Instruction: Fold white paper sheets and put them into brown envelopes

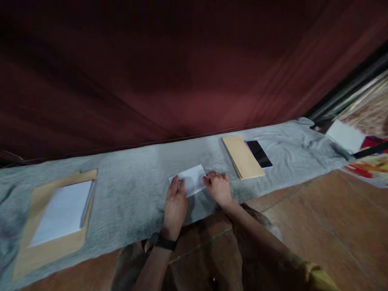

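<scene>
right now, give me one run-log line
left hand: on white paper, left end; right hand: on its right end; nearby: tan paper stack, phone

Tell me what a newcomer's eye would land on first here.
Probably the white paper at the center, with the left hand and right hand at its opposite ends. Next come the dark red backdrop filling the top and the white stack lying on brown paper at far left.
</scene>
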Demonstrator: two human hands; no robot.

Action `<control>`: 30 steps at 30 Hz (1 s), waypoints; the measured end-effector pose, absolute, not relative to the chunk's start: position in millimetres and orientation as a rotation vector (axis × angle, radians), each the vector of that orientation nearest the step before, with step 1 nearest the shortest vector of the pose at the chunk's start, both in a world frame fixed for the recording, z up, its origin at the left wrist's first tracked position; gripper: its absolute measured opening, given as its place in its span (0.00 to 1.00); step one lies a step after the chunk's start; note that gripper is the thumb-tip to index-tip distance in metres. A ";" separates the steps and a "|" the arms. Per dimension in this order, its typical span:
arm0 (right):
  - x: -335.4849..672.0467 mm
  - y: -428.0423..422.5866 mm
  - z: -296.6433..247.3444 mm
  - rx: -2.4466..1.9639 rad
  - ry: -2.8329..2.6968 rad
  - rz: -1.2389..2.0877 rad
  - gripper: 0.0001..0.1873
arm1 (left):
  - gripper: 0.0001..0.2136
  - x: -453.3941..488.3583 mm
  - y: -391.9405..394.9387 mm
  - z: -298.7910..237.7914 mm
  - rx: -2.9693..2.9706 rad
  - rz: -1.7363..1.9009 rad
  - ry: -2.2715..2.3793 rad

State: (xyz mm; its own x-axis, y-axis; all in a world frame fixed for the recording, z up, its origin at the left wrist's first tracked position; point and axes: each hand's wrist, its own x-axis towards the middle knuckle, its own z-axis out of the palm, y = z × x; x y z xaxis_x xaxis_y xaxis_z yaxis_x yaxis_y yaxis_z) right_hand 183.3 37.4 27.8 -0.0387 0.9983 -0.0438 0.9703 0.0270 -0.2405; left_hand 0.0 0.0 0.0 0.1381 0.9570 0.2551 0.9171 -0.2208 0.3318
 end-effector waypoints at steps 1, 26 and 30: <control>183.4 37.4 28.0 -2.070 -2.157 0.305 0.13 | 0.24 1.0 -0.5 -1.9 2.297 0.650 1.913; 183.3 36.8 20.5 -2.006 -2.153 0.198 0.11 | 0.27 25.0 -6.7 -5.2 2.219 0.689 2.106; 185.2 36.2 22.6 -1.982 -2.095 0.188 0.10 | 0.28 26.5 -7.1 -4.4 2.213 0.716 2.109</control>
